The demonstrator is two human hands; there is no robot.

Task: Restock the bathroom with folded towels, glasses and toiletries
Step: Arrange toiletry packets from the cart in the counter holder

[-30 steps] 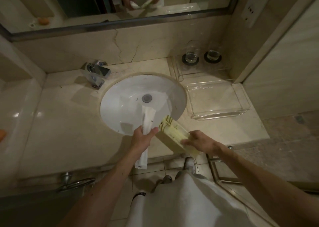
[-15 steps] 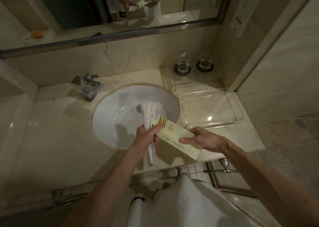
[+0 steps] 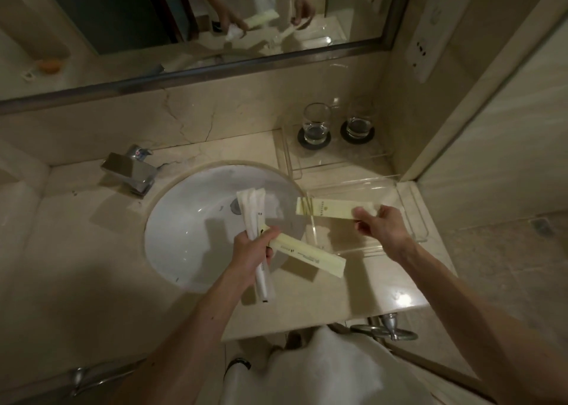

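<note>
My left hand (image 3: 250, 249) is closed over the sink (image 3: 190, 235) around a white wrapped toiletry packet (image 3: 252, 211) and a long pale yellow toiletry box (image 3: 310, 257) that sticks out to the right. A second pale yellow box (image 3: 329, 209) is pinched by its right end in my right hand (image 3: 379, 226), held level above the clear acrylic tray (image 3: 413, 220). Two glasses (image 3: 316, 124) (image 3: 358, 124) stand upright on dark coasters at the back right of the counter.
A chrome faucet (image 3: 130, 171) sits left of the sink. The mirror (image 3: 184, 14) runs along the back wall, a wall panel with sockets (image 3: 430, 32) at right. A white towel (image 3: 322, 371) hangs below the counter edge near a chrome rail (image 3: 387, 332).
The two yellow boxes, held together before, are now apart. My right hand has carried one box right and up over the clear tray. My left hand keeps the other box and the white packet.
</note>
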